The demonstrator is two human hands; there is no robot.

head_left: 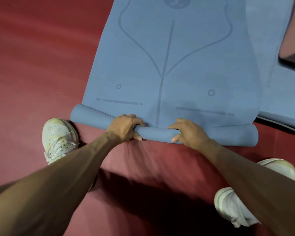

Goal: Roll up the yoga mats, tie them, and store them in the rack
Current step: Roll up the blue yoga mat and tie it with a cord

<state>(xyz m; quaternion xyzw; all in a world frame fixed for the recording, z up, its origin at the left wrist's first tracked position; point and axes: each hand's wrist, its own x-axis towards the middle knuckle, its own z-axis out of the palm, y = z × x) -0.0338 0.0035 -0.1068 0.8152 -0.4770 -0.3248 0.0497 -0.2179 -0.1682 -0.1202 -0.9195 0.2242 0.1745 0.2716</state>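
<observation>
Though apart, both hands (pixel 126 127) (pixel 190 132) tight around mat roll (pixel 157 133)

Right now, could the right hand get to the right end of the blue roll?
Probably yes. The right hand grips the roll near its middle, and the stretch from there to the right end lies bare.

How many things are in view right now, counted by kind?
Blue mats: 2, the part-rolled mat and the flat mat
Pinkish object, kind unclear: 1
White shoes: 2, left shoe and right shoe
Hands gripping that mat: 2, left hand and right hand
Total: 7
</observation>
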